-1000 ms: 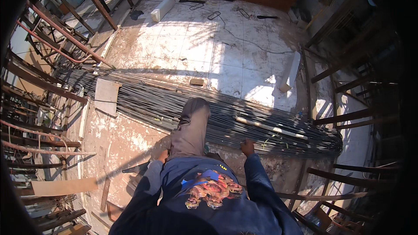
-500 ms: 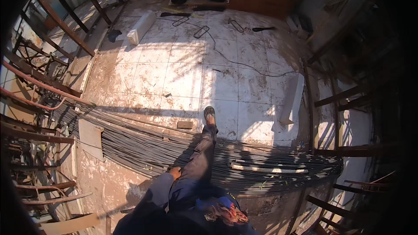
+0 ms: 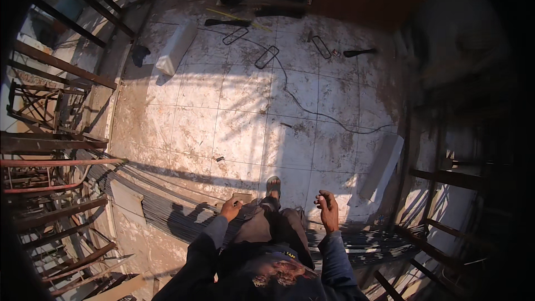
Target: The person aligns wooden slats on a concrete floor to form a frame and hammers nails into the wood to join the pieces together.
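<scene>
Best step flat on the white tiled floor [image 3: 234,92], clear of the long dark rods [image 3: 161,210] along its near edge. Your right hand [image 3: 329,212] is loosely spread, empty; I cannot tell whether your curled left hand [image 3: 230,209] pinches anything. The small brown block [image 3: 242,195] and thin black cable [image 3: 286,86] could trip you.

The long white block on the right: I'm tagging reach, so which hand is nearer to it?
Right. The right hand is left of the white block and lower in view; the left hand is much farther left.
</scene>
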The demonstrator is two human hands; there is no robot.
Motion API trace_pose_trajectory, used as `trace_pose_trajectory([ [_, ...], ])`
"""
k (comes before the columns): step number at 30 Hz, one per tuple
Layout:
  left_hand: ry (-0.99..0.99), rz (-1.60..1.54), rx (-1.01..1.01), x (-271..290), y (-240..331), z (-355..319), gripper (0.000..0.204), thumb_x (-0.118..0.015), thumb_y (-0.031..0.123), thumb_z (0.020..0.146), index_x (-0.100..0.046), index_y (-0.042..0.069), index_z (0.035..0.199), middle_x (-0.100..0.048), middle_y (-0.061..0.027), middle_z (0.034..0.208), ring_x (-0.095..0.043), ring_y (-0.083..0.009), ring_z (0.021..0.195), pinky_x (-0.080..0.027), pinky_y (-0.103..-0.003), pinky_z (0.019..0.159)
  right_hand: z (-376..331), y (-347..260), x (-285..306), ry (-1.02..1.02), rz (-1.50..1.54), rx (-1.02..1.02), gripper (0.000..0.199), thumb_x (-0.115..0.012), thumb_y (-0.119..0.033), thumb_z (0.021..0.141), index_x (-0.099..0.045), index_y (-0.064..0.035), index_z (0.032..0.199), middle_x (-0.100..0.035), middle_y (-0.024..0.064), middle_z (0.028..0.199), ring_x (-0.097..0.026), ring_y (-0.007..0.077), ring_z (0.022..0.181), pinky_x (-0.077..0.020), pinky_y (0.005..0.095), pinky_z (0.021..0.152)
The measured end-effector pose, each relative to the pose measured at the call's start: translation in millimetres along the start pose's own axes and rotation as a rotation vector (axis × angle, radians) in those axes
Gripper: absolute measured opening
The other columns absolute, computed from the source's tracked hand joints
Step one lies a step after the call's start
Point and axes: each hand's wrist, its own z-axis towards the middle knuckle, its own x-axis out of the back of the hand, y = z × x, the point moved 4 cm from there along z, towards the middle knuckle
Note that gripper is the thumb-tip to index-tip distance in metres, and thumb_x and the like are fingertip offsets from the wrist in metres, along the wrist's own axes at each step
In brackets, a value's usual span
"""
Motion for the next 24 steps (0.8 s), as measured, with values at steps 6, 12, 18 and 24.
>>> trace_pose_trajectory([
  [6,0.128,-0.069,-0.105,68.6,101.5,57.1,0.044,-0.061,0.034,0.091,-0.061,0.004,0.122,-0.065,-0.0197,0.115,-0.061,-0.0331,0.108,-0.048,-0.038,0.092,28.9,158.5,60.2,-0.243,-0.285,-0.204,0.03,-0.057,-0.028,0.093,-0.059,-0.0027,0.109,-0.067,0.014,0.086,-0.067,0.0222,0.079,-0.0529,0.0355,0.068],
  [12,0.422,-0.139,0.063,129.7,-2.9,121.3,0.039,-0.063,0.032,0.088,-0.064,0.001,0.111,-0.069,-0.0184,0.091,-0.067,-0.0297,0.082,-0.052,-0.038,0.073,143.3,148.9,89.3,-0.37,-0.607,-0.698,0.03,-0.055,-0.031,0.092,-0.064,-0.0046,0.103,-0.068,0.01,0.086,-0.068,0.0246,0.077,-0.0523,0.0428,0.063],
  [18,0.221,-0.368,0.463,168.2,36.4,202.8,0.051,-0.065,0.039,0.086,-0.061,0.0,0.118,-0.068,-0.0214,0.099,-0.067,-0.0305,0.088,-0.053,-0.042,0.076,435.4,-47.7,25.9,-0.095,-0.636,-0.315,0.034,-0.064,-0.03,0.089,-0.065,0.0031,0.096,-0.071,0.0131,0.081,-0.071,0.0244,0.069,-0.0532,0.0379,0.059],
  [24,0.579,-0.239,-0.13,270.9,191.3,319.7,0.044,-0.063,0.038,0.088,-0.064,0.0,0.111,-0.068,-0.02,0.099,-0.067,-0.0343,0.089,-0.053,-0.038,0.077,644.2,-424.3,-190.2,-0.248,-0.47,0.374,0.039,-0.059,-0.033,0.094,-0.061,0.0041,0.107,-0.069,0.0153,0.092,-0.069,0.0221,0.082,-0.0521,0.034,0.072],
])
